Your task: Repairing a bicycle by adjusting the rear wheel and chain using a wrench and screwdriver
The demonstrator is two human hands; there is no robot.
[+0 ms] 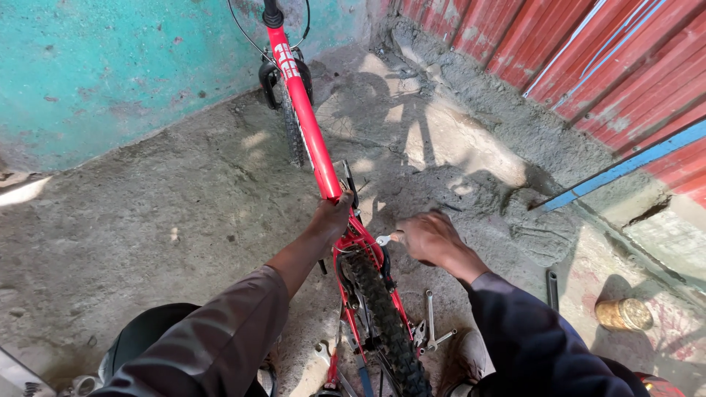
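A red bicycle (305, 117) stands upright on the concrete floor, seen from above, its front wheel (293, 125) toward the teal wall. My left hand (331, 215) is wrapped around the red top tube near the seat post junction. My right hand (430, 239) holds a small silver wrench (384, 240) against the frame just above the knobby rear tyre (386, 331). Both arms wear dark sleeves.
Metal spanners (432, 323) lie on the floor right of the rear wheel. A tin can (624, 314) lies on its side at the right. A teal wall (110, 66) is at left, red corrugated sheeting (588, 51) at right, with a raised rough concrete kerb beneath it.
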